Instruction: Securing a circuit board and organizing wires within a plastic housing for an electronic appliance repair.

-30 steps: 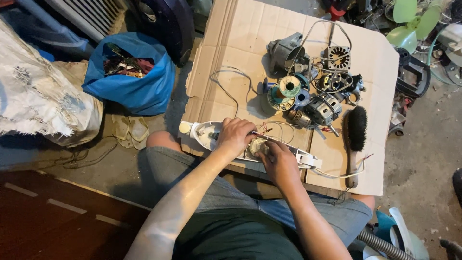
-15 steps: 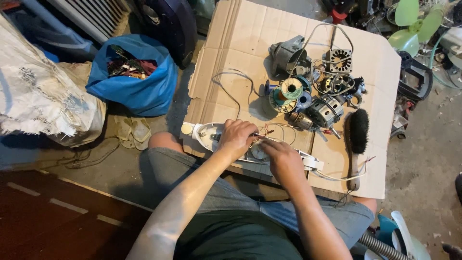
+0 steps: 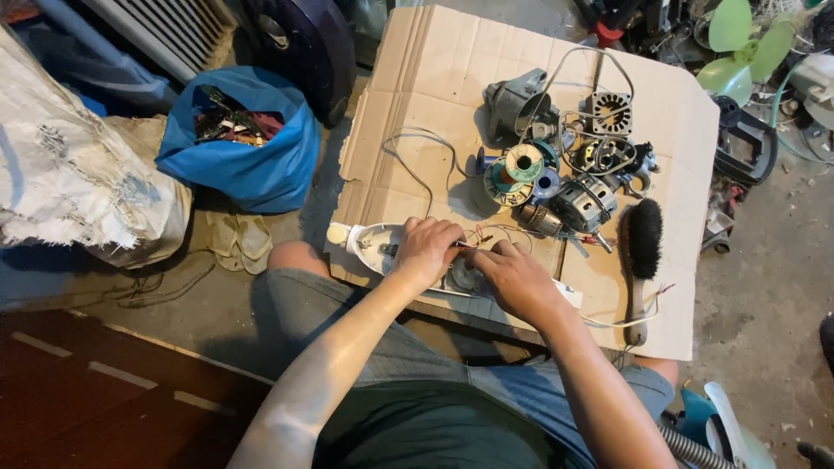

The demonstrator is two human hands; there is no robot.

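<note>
My left hand (image 3: 426,250) lies on a white appliance body (image 3: 369,245) at the near edge of a cardboard sheet (image 3: 430,95), fingers curled around its middle. Close beside it, my right hand (image 3: 512,276) pinches thin red wires (image 3: 483,234) that come out of the same appliance. The two hands almost touch, and they hide the appliance's open middle. Above them sit solder spools (image 3: 519,169) and a small electric motor (image 3: 584,201).
A black-bristled brush (image 3: 643,252) lies at the right of the cardboard. A grey motor housing (image 3: 512,104) and a square finned part (image 3: 609,111) sit at the back. A blue bag of scrap (image 3: 239,143) and a white sack (image 3: 69,174) stand to the left, with sandals (image 3: 239,241) on the floor.
Both hands have stayed on the white appliance. The right hand has shifted slightly toward the left hand over the wires. The view has barely drifted.
</note>
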